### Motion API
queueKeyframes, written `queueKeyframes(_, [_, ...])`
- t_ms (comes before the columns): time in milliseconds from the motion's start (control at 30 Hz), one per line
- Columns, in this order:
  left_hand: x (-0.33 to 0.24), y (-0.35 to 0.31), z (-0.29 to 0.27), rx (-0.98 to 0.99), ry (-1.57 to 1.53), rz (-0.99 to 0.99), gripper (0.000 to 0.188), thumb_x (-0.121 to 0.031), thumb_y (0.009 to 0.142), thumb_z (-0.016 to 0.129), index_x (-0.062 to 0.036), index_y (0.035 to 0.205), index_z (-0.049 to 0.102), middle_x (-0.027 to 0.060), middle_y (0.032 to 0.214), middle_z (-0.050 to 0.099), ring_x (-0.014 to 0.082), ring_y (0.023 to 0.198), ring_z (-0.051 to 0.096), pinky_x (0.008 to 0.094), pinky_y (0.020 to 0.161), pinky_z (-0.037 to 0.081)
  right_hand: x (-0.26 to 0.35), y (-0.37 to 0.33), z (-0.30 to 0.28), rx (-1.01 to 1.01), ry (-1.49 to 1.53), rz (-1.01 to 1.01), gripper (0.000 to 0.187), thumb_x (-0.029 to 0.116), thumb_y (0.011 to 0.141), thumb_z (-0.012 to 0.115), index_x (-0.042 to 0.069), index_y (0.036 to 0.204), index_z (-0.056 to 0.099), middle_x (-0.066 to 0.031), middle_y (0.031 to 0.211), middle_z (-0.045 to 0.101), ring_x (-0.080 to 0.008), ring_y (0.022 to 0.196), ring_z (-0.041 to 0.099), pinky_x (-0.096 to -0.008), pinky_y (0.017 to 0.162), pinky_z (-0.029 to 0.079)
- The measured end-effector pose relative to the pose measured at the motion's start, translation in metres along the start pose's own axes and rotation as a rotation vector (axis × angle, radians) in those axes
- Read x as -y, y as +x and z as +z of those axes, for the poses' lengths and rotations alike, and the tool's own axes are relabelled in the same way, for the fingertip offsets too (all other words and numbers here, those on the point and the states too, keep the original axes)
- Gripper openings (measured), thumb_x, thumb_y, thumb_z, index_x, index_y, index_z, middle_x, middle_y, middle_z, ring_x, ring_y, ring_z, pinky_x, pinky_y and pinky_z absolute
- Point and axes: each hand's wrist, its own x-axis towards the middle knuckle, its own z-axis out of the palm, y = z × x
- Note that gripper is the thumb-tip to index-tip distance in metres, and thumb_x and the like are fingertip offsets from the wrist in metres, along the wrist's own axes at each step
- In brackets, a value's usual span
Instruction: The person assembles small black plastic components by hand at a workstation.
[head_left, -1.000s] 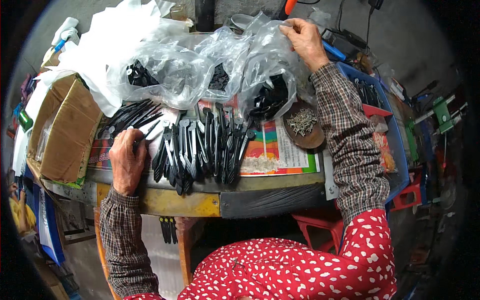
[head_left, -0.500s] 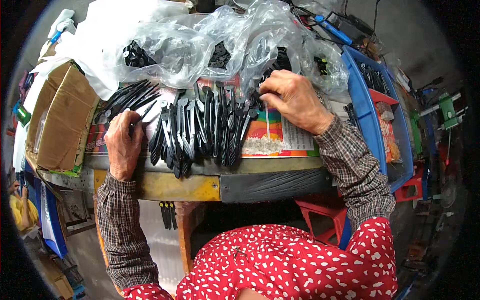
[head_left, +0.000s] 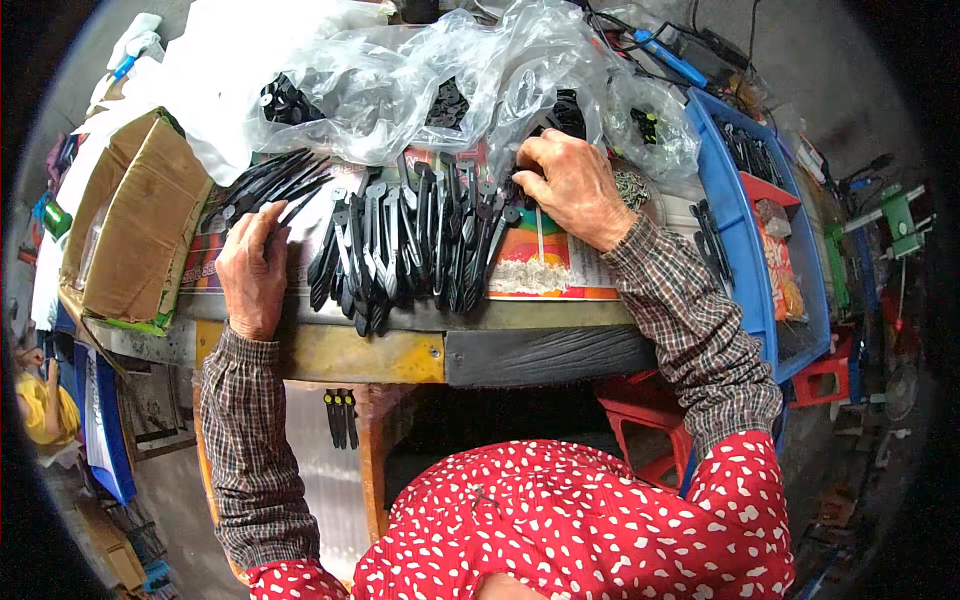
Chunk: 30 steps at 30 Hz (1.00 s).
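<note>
My left hand (head_left: 254, 275) is at the left of the bench with its fingers curled together. Its fingertips meet the near end of a heap of long, thin black strips (head_left: 270, 185); what they hold, if anything, is hidden. To its right lies a fanned pile of slim black plastic pieces with rounded ends (head_left: 445, 235), overlapping toward the bench edge. My right hand (head_left: 578, 195) is beyond that pile's right end, fingers bent down toward small dark parts by the plastic bag opening. The fingertips are mostly covered, so their hold cannot be made out.
Clear plastic bags (head_left: 375, 85) with black parts spread along the back. An open cardboard box (head_left: 135, 225) stands at left, a blue tray (head_left: 765, 235) at right. White crumbs (head_left: 535, 275) lie on colourful paper. A red stool (head_left: 650, 430) is below the bench edge.
My right hand has shifted slightly left, its fingers reaching further over the small dark parts. The left hand remains beside the strips, fingers still curled. The whole view has shifted slightly.
</note>
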Motion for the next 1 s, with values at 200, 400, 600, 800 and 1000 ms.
queueKeyframes(200, [0.002, -0.004, -0.007, -0.055, -0.103, -0.053, 0.022, 0.000, 0.086, 0.064, -0.0024, 0.108, 0.067, 0.0104, 0.093, 0.066, 0.0248, 0.081, 0.065, 0.0329, 0.071, 0.050, 0.000, -0.015, -0.011, -0.081, 0.217, -0.022, 0.019, 0.017, 0.084, 0.065, 0.000, 0.092, 0.062, -0.0200, 0.080, 0.066, -0.0372, 0.078, 0.066, -0.0450, 0.070, 0.051])
queueKeyframes(400, [-0.033, -0.019, -0.021, -0.115, -0.616, -0.360, 0.015, 0.000, 0.090, 0.063, -0.0001, 0.105, 0.066, 0.0006, 0.085, 0.065, 0.0036, 0.064, 0.052, 0.0194, 0.056, 0.044, 0.024, -0.051, -0.020, -0.081, 0.435, -0.007, 0.016, 0.011, 0.082, 0.069, -0.002, 0.092, 0.066, -0.0171, 0.085, 0.068, -0.0288, 0.075, 0.068, -0.0356, 0.069, 0.052])
queueKeyframes(600, [-0.106, -0.040, -0.040, 0.072, -0.992, -0.443, 0.015, -0.001, 0.095, 0.057, 0.0025, 0.109, 0.060, 0.0081, 0.090, 0.068, 0.0068, 0.070, 0.059, 0.0200, 0.058, 0.045, 0.053, -0.083, -0.025, -0.039, 0.739, 0.113, 0.017, 0.004, 0.081, 0.071, -0.001, 0.097, 0.069, -0.0071, 0.087, 0.070, -0.0106, 0.076, 0.064, -0.0258, 0.067, 0.051])
queueKeyframes(800, [-0.161, -0.067, -0.027, 0.214, -1.210, -0.589, 0.017, -0.002, 0.095, 0.059, 0.0016, 0.111, 0.060, 0.0027, 0.087, 0.068, 0.0025, 0.066, 0.055, 0.0168, 0.058, 0.044, 0.073, -0.114, -0.023, -0.002, 0.865, 0.102, 0.019, -0.003, 0.084, 0.070, -0.005, 0.103, 0.067, -0.0052, 0.091, 0.066, -0.0074, 0.071, 0.062, -0.0206, 0.060, 0.051])
queueKeyframes(1000, [-0.174, -0.085, -0.018, 0.250, -1.157, -0.578, 0.014, -0.002, 0.092, 0.062, 0.0015, 0.106, 0.062, 0.0002, 0.084, 0.064, 0.0037, 0.069, 0.056, 0.0179, 0.061, 0.045, 0.081, -0.132, -0.034, -0.030, 0.948, 0.110, 0.018, -0.007, 0.085, 0.067, -0.006, 0.103, 0.066, -0.0086, 0.097, 0.064, -0.0101, 0.072, 0.062, -0.0217, 0.062, 0.052])
